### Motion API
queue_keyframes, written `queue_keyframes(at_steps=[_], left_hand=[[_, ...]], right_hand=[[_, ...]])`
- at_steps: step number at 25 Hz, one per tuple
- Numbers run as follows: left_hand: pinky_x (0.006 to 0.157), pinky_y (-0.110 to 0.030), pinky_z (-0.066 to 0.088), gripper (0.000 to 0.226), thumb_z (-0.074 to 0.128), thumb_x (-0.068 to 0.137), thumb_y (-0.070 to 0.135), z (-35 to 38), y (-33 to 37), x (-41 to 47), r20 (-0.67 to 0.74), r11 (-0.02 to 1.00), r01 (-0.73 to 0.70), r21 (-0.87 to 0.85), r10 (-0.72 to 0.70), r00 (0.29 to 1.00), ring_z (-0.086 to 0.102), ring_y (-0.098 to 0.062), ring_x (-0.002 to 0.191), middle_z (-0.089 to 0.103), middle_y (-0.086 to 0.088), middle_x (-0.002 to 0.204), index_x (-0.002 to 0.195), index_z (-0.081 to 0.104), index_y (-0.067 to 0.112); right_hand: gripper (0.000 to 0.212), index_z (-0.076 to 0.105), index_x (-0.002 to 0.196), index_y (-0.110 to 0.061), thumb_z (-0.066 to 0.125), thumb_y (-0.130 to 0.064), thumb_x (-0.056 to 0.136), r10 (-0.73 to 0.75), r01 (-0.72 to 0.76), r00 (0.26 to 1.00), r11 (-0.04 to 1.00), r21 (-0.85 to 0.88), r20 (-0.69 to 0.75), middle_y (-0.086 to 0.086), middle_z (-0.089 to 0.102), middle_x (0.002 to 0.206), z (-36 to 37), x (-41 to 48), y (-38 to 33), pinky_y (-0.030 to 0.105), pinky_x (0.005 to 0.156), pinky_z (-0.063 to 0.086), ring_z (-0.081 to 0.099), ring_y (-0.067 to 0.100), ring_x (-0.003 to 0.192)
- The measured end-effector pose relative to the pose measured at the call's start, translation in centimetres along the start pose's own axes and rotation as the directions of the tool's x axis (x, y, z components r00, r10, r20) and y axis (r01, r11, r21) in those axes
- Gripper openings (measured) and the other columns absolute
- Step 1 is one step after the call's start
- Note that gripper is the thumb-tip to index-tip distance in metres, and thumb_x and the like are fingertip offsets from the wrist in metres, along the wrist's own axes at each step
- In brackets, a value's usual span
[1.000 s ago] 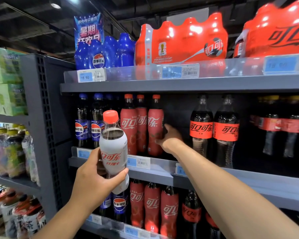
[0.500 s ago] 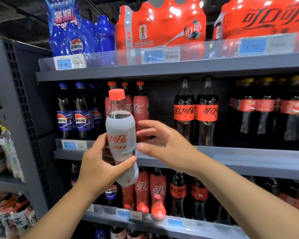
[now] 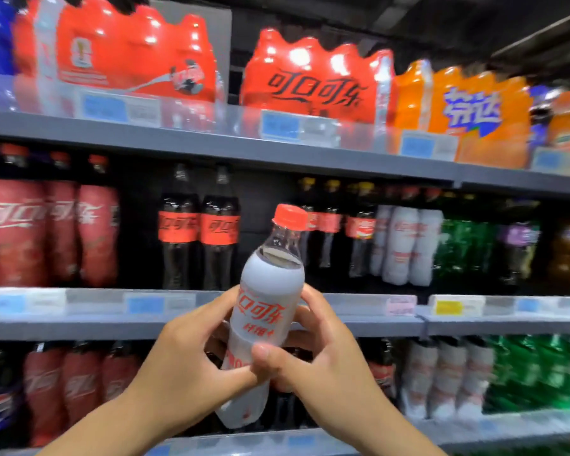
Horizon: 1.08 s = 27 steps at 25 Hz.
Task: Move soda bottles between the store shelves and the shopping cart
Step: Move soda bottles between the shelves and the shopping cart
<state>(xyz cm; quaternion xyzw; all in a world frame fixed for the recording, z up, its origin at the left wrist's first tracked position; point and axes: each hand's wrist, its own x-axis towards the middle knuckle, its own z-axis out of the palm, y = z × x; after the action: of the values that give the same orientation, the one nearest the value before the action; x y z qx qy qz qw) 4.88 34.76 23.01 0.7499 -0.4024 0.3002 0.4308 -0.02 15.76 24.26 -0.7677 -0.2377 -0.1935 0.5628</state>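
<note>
Where half a second ago only the left hand [image 3: 185,366] held the white-sleeved soda bottle [image 3: 267,307] while the right hand [image 3: 329,363] came in with fingers spread, both hands now curl round its lower half, and the view has swung right along the shelves [image 3: 211,144]. The bottle leans slightly right in front of the middle shelf [image 3: 79,322] edge, red cap [image 3: 290,216] and neck clear above the grip; matching white bottles [image 3: 405,245] stand further right, so restocking there seems likely.

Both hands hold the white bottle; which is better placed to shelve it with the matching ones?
Likely the right hand: it grips the white bottle on the side nearer the matching white bottles, rightward on the middle shelf.
</note>
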Motion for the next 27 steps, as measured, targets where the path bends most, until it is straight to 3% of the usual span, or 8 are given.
queue_keyframes(at_steps=[4,6,9,12,16,21,24,27], left_hand=[[0.094,-0.015,0.048,0.087,0.076,0.074,0.062,6.9,2.7,3.7,0.108,0.998,-0.052,-0.036,0.056,0.993,0.061,-0.002,0.119,0.061,0.025,0.128,0.15,0.039,0.04],[0.098,-0.012,0.043,0.076,0.069,0.081,0.058,10.0,3.8,5.2,0.094,0.998,-0.052,-0.047,0.057,0.994,0.058,-0.003,0.122,0.06,0.024,0.128,0.148,0.041,0.038],[0.1,-0.014,0.043,0.058,0.06,0.087,0.056,14.3,5.2,6.9,0.045,1.0,-0.025,-0.002,0.025,0.999,0.056,-0.004,0.125,0.059,0.024,0.128,0.141,0.046,0.041],[0.1,-0.015,0.042,0.05,0.054,0.087,0.059,18.5,6.3,8.4,0.017,0.999,0.044,0.032,-0.045,0.999,0.054,-0.001,0.125,0.057,0.028,0.128,0.134,0.048,0.042],[0.095,-0.013,0.043,0.047,0.052,0.089,0.055,22.6,7.5,10.6,-0.005,0.985,0.064,0.158,-0.064,0.998,0.053,0.0,0.124,0.058,0.025,0.126,0.131,0.054,0.035],[0.102,-0.025,0.041,0.044,0.055,0.093,0.046,24.8,7.8,12.3,0.042,0.942,0.038,0.334,-0.055,0.998,0.052,-0.003,0.118,0.057,0.017,0.124,0.129,0.062,0.022],[0.102,-0.028,0.041,0.037,0.063,0.096,0.034,25.0,7.4,13.1,0.037,0.919,0.069,0.389,-0.091,0.995,0.052,-0.008,0.12,0.057,0.013,0.125,0.13,0.061,0.02],[0.102,-0.025,0.037,0.039,0.066,0.095,0.029,24.8,7.3,13.6,0.023,0.897,0.101,0.431,-0.123,0.992,0.051,-0.008,0.122,0.057,0.012,0.129,0.133,0.059,0.02]], right_hand=[[0.072,0.051,0.134,-0.051,0.087,-0.039,0.072,-0.051,0.048,0.974,0.999,-0.02,-0.22,-0.009,0.07,0.123,-8.9,-2.7,0.8,0.044,0.093,0.059,0.069,0.013,0.112],[0.07,0.055,0.126,-0.052,0.093,-0.037,0.069,-0.128,0.128,0.924,0.991,-0.025,-0.36,-0.005,0.072,0.119,-14.0,-3.5,1.3,0.036,0.093,0.058,0.07,0.014,0.11],[0.068,0.057,0.119,-0.054,0.084,-0.023,0.064,-0.209,0.226,0.855,0.974,-0.022,-0.474,-0.002,0.074,0.114,-21.9,-3.9,2.3,0.021,0.082,0.058,0.071,0.009,0.103],[0.068,0.054,0.123,-0.049,0.08,-0.017,0.068,-0.251,0.255,0.844,0.965,-0.057,-0.474,-0.006,0.072,0.117,-29.0,-3.8,3.2,0.02,0.082,0.057,0.071,0.013,0.108],[0.066,0.046,0.133,-0.046,0.079,-0.023,0.08,-0.196,0.172,0.863,0.981,-0.094,-0.466,-0.013,0.07,0.12,-34.9,-2.3,6.0,0.026,0.089,0.057,0.069,0.008,0.111],[0.065,0.046,0.126,-0.055,0.079,-0.014,0.087,-0.113,0.088,0.901,0.993,-0.078,-0.418,-0.007,0.068,0.122,-37.4,1.0,9.0,0.033,0.091,0.058,0.07,0.007,0.108],[0.067,0.04,0.14,-0.044,0.078,-0.022,0.089,-0.013,-0.011,0.931,0.998,-0.064,-0.364,-0.013,0.065,0.123,-38.1,3.3,9.7,0.04,0.097,0.058,0.067,0.005,0.111],[0.066,0.041,0.138,-0.039,0.079,-0.023,0.088,0.052,-0.101,0.947,0.985,-0.139,-0.317,-0.013,0.065,0.123,-38.3,4.7,10.8,0.043,0.103,0.053,0.064,0.01,0.114]])
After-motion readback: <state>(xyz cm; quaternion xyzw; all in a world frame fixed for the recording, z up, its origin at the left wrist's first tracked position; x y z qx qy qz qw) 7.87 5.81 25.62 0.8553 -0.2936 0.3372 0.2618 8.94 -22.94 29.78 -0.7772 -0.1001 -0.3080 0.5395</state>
